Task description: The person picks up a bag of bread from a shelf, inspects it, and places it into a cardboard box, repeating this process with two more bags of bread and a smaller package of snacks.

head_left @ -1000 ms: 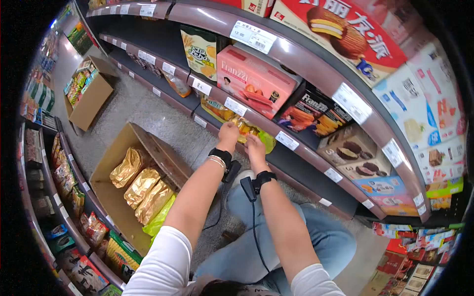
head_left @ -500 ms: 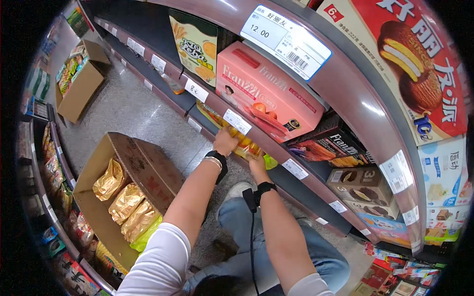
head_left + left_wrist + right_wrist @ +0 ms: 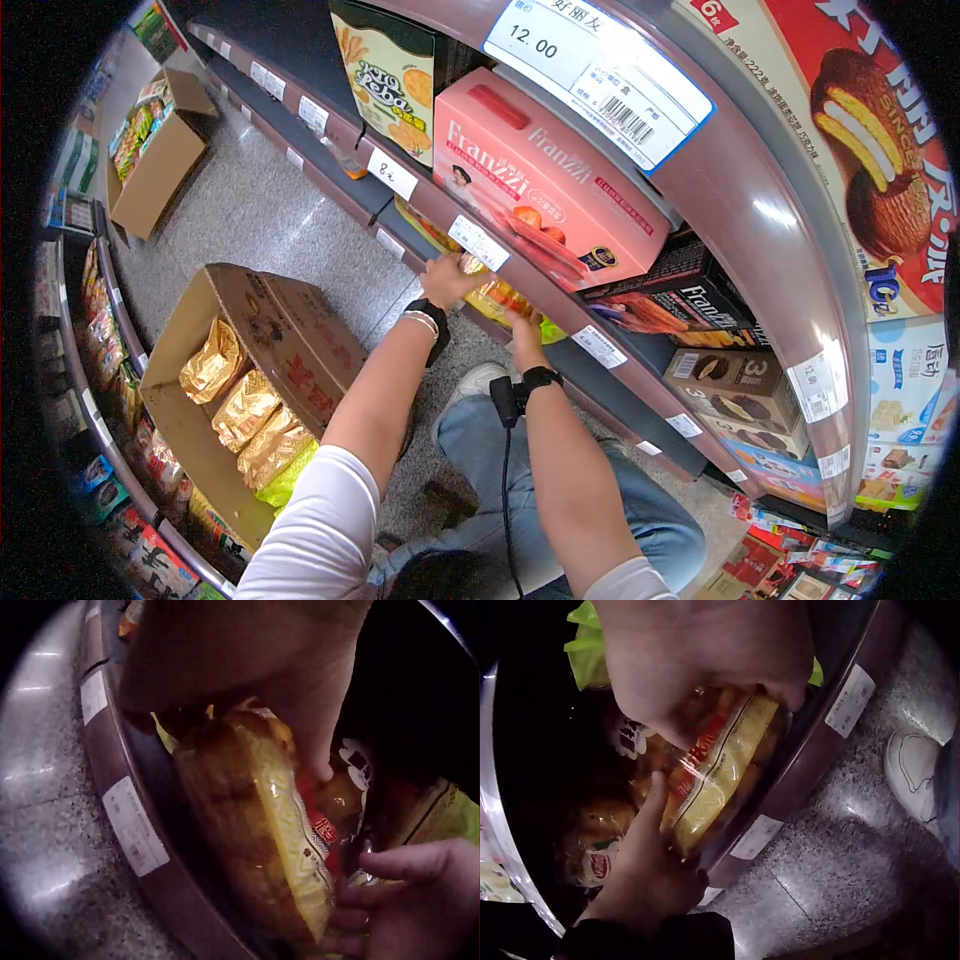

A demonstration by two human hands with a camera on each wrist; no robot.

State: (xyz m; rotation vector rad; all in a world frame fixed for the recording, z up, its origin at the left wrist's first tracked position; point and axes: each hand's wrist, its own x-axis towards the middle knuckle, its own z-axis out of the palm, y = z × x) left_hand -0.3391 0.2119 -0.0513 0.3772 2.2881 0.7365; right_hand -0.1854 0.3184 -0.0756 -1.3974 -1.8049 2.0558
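A clear and yellow snack bag point(image 3: 500, 297) lies on the bottom shelf, partly under the shelf above. My left hand point(image 3: 446, 281) grips its left end and my right hand point(image 3: 527, 342) grips its right end. From the left wrist, the bag point(image 3: 259, 817) shows its yellow stripe, with the left hand point(image 3: 247, 660) over one end and the right hand point(image 3: 412, 900) at the other. In the right wrist view the right hand point(image 3: 712, 660) curls round the bag point(image 3: 720, 769), and the left hand's point(image 3: 645, 862) thumb lies against it. Other snack packs point(image 3: 600, 825) sit behind.
An open carton point(image 3: 290, 345) of gold-wrapped packs point(image 3: 245, 410) stands on the floor to the left, another carton point(image 3: 160, 180) farther off. Overhanging the hands is the upper shelf's edge point(image 3: 545, 285), with a pink box point(image 3: 550, 180) on it. A shoe point(image 3: 911, 776) is near the shelf.
The head view has come closer to the shelf. Both hands and the bag have moved farther in under the upper shelf's edge, and the hands still hold it.
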